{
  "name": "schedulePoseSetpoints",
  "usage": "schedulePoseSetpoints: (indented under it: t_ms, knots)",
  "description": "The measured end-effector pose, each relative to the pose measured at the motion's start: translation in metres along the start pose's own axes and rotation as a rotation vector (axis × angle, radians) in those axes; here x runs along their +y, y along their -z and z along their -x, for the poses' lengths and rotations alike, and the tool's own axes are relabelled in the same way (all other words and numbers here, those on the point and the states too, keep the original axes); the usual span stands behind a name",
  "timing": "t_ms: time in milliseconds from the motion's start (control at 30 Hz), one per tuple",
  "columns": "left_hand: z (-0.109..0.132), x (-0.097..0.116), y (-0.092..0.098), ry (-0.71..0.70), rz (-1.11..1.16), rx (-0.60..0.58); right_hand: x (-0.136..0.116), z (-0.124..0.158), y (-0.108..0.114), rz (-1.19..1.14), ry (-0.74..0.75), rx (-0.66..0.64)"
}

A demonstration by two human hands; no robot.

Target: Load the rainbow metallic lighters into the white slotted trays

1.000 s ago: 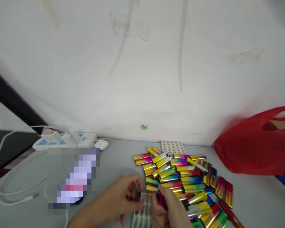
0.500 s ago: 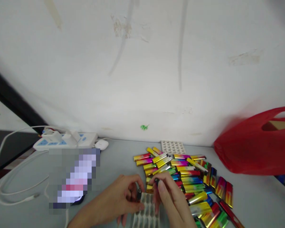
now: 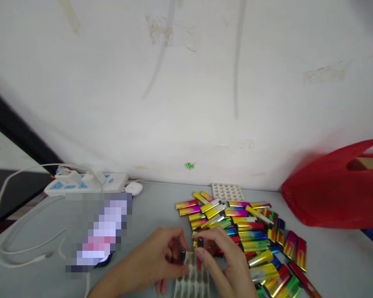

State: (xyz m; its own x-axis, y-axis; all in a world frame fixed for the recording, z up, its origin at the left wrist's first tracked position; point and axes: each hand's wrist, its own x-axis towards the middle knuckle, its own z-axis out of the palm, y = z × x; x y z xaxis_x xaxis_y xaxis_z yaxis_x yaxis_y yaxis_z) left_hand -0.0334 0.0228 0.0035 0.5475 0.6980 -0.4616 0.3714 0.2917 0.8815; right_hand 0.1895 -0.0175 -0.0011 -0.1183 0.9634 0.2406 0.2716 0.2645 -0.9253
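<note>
My left hand is closed on a lighter with a black top, held upright over a white slotted tray at the bottom edge. My right hand is closed on another lighter with a dark top, right beside the first, above the same tray. Just behind and to the right of my hands lies a heap of shiny multicoloured lighters on the grey table.
A second white slotted tray lies against the wall behind the heap. A red plastic bag sits at the right. A white power strip with plugs and white cables is at the left. A blurred patch covers something.
My right hand has risen from beside the heap with a lighter and brought it left, next to the lighter in my left hand. The left hand has hardly moved.
</note>
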Motion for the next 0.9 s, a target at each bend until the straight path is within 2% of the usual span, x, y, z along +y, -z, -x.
schedulePoseSetpoints:
  t_ms: [133, 367, 500, 633, 733, 833, 900]
  knots:
    - [0.001, 0.001, 0.002, 0.009, -0.02, 0.014, 0.003, 0.002, -0.005, 0.005, 0.024, -0.013]
    - [0.002, 0.004, 0.003, 0.008, -0.024, 0.008, 0.008, 0.004, -0.007, 0.107, 0.179, -0.057]
    - [0.002, 0.003, 0.004, 0.033, -0.053, 0.016, 0.017, 0.004, -0.002, 0.222, 0.269, -0.156]
    - [0.002, 0.003, 0.005, -0.062, -0.234, 0.135, 0.018, 0.004, -0.001, 0.338, 0.322, -0.22]
    - [0.005, 0.006, 0.006, -0.116, -0.335, 0.185, 0.012, 0.004, -0.002, 0.353, 0.309, -0.163]
    - [0.01, 0.013, 0.007, -0.057, -0.411, 0.21, 0.007, 0.002, 0.001, 0.342, 0.212, -0.035]
    - [0.013, 0.018, 0.008, -0.021, -0.466, 0.228, 0.008, -0.001, 0.007, 0.424, 0.195, 0.0]
